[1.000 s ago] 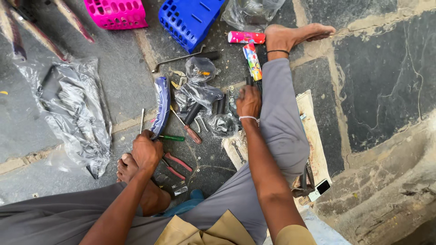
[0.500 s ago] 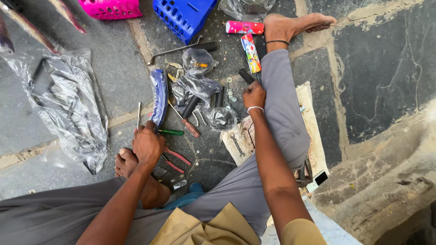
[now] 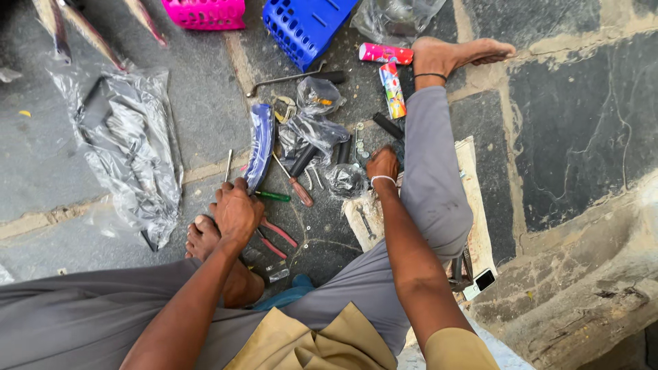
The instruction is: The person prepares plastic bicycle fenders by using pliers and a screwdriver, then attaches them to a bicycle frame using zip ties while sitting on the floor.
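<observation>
Two bare hands work low over a stone floor strewn with tools. The left hand (image 3: 236,209) rests fist-like beside the person's own foot (image 3: 202,236), its fingers curled together at the near end of a curved blue strip (image 3: 261,147) — whether they actually grip the strip or a small tool under the palm cannot be told. A green-handled screwdriver (image 3: 273,196) lies just beside the knuckles, and red-handled pliers (image 3: 274,236) sit below the hand. The right hand (image 3: 382,164) reaches down among crumpled clear plastic bags (image 3: 322,127) and dark loose parts, fingers bent and drawn together; what they pinch, if anything, is hidden.

The blue strip lies along the floor between the left hand and a blue plastic crate (image 3: 305,24). It looks like thin moulded plastic — light, springy, likely to flex or twist if lifted by one tip. A hold near its middle, thumb across the hollow side, would probably steady it best. A brown-handled screwdriver (image 3: 295,183) lies just right of it.
</observation>
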